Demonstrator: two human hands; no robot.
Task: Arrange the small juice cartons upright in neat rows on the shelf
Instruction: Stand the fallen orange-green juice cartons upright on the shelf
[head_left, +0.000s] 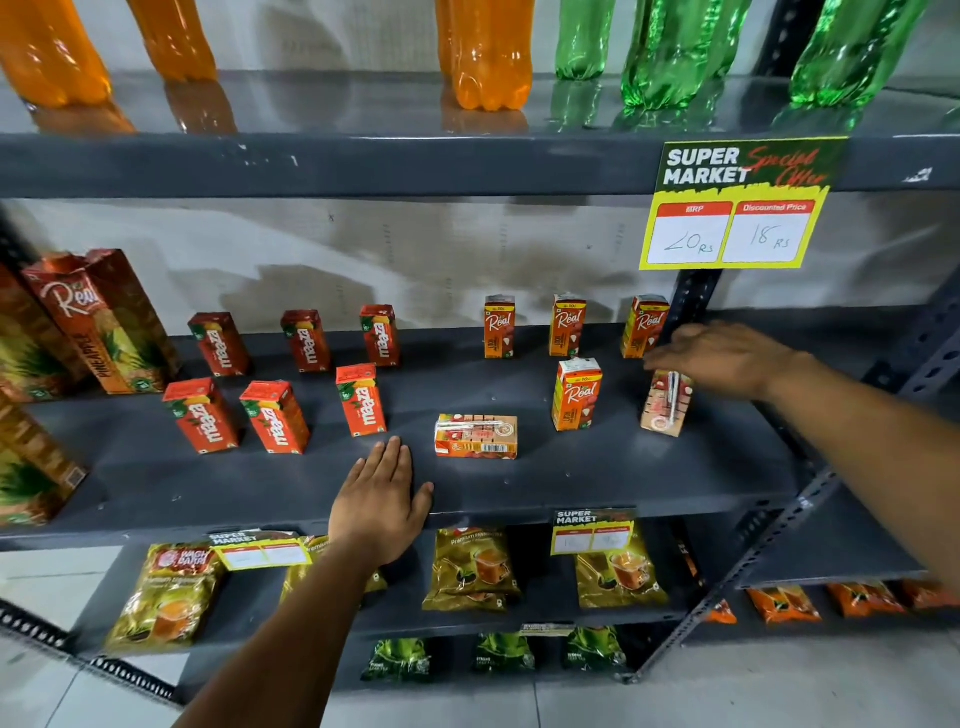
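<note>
One carton (476, 435) lies flat between open-gripped left hand (382, 506) and right hand (727, 356), its grip wide.

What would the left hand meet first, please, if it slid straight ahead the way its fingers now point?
Probably the front-row Maaza carton standing just beyond the left hand; its fingers aim slightly left of the toppled Real carton, though depth is uncertain.

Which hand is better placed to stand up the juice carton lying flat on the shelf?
Left. The left hand rests open on the shelf just beside the fallen carton, while the right hand hovers farther off, above the backward-facing carton.
</note>
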